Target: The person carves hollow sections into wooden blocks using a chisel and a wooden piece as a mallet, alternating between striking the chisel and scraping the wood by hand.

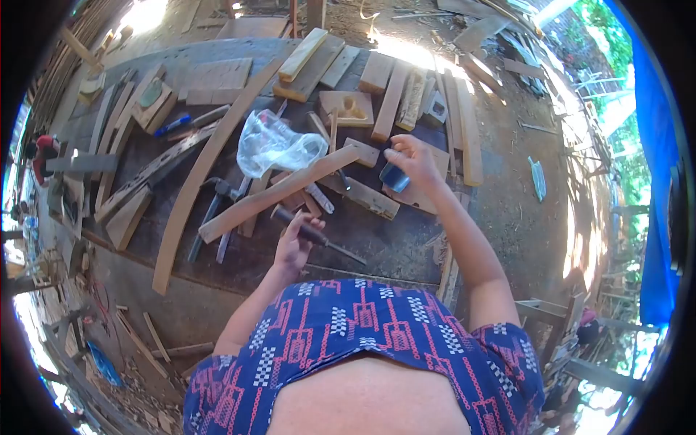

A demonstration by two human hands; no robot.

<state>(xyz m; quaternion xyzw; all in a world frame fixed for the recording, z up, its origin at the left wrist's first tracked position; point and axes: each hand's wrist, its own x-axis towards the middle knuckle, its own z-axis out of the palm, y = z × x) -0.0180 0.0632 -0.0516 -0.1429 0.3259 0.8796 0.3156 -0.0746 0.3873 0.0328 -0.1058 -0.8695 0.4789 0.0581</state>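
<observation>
Nearest, lower centre: we see the worktop's (397, 238) front edge running just beyond the patterned shirt (366, 319). Left hand (291, 250), centre of frame, fingers wrapped round the dark handle of a chisel-like tool (310, 232); its metal shaft slants down and right over bare dark surface. Best open room is there, right of the shaft, below the short boards. Leftward it's tight: an angled board (272, 196) lies just beyond the handle, with a hammer (223, 190) near its lower end.

Right hand (420, 161), right of centre, fingers curled at a blue container (394, 178); we can't tell if they grip it. Little free room there, wood on both sides.

Farther up: crumpled plastic bag (279, 145) between the angled board and a long curved board (210, 163). Hollowed block (346, 109) upper centre, blue marker (174, 125) upper left, assorted boards toward the far edge.

Past the worktop: dirt floor (518, 188) with scraps at right, blue tarp (655, 217) at far right, greenery upper right.
</observation>
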